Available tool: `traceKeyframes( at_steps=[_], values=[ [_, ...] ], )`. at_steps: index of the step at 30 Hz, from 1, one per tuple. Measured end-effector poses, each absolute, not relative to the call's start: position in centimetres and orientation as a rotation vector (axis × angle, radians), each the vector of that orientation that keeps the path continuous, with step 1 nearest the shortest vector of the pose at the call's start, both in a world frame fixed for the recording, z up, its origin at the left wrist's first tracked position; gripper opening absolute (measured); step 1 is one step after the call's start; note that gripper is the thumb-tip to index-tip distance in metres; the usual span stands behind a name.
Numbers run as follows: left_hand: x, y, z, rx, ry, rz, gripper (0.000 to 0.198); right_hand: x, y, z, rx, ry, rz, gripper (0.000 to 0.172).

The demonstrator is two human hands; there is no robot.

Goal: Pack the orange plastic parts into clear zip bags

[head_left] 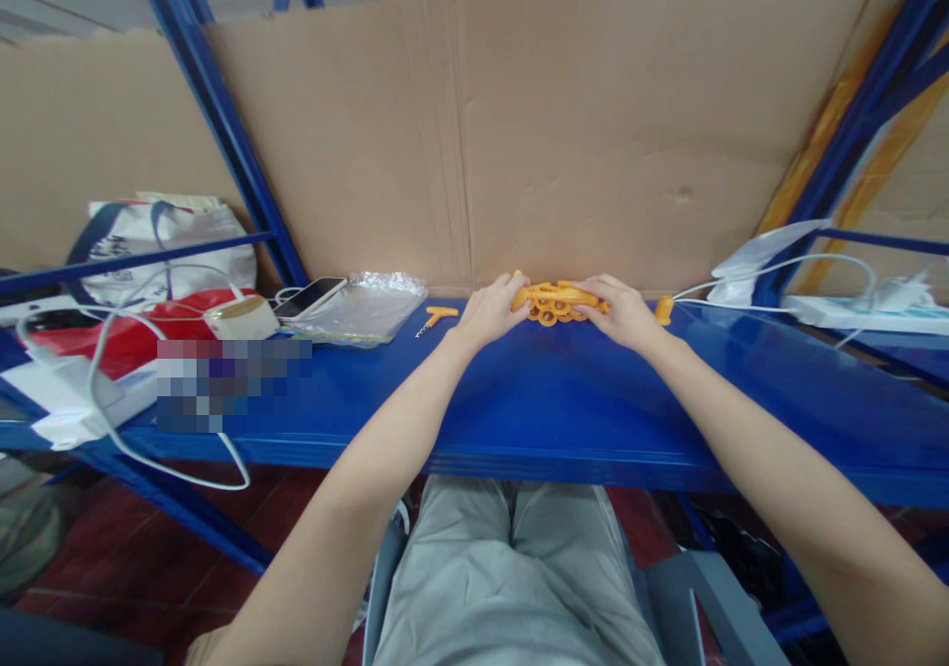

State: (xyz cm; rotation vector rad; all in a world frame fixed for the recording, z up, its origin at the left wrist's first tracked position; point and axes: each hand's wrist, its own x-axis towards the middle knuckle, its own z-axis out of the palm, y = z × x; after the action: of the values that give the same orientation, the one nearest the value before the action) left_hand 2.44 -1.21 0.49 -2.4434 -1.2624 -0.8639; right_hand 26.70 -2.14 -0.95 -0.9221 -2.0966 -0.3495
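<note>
An orange plastic assembly with round gear-like parts [556, 302] lies on the blue shelf [519, 409] against the cardboard back wall. My left hand [489, 312] grips its left end with fingers curled. Its right end is held by my right hand [623, 312], fingers wrapped over it. A small orange T-shaped piece [439, 315] lies loose to the left of my left hand. Another small orange part [663, 310] sits just right of my right hand.
A clear plastic bag [367, 308], a phone [311, 296], a white tote bag [163, 246], a red item and white cables [111, 389] crowd the shelf's left. White cables and packets [801, 286] lie at the right. Blue shelf uprights [222, 123] flank the cardboard wall [593, 132].
</note>
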Motion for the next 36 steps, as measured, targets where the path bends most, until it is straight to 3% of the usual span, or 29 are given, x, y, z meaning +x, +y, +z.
traceKeyframes(
  at_steps=[13,17,24,33,36],
  values=[
    [2.6,-1.5,0.5,-2.431,-1.333,-0.809,0.026,26.2,-2.4,-1.0,-0.937,-2.125,-0.316,0.040],
    [2.4,-1.4,0.7,-2.403,-1.381,-0.842,0.027,26.5,-2.2,-1.0,-0.915,-2.079,-0.038,0.049],
    [2.2,-1.4,0.7,-2.405,-1.367,-0.848,0.027,26.6,-1.5,-1.5,-0.914,-1.880,0.560,0.048],
    [2.6,-1.4,0.6,-2.360,-1.438,-0.850,0.031,25.8,-1.6,-1.5,-1.023,-1.767,0.655,0.045],
    [2.5,-1.4,0.5,-2.365,-1.433,-0.861,0.031,26.2,-1.5,-1.6,-0.962,-1.835,0.691,0.052]
  ],
)
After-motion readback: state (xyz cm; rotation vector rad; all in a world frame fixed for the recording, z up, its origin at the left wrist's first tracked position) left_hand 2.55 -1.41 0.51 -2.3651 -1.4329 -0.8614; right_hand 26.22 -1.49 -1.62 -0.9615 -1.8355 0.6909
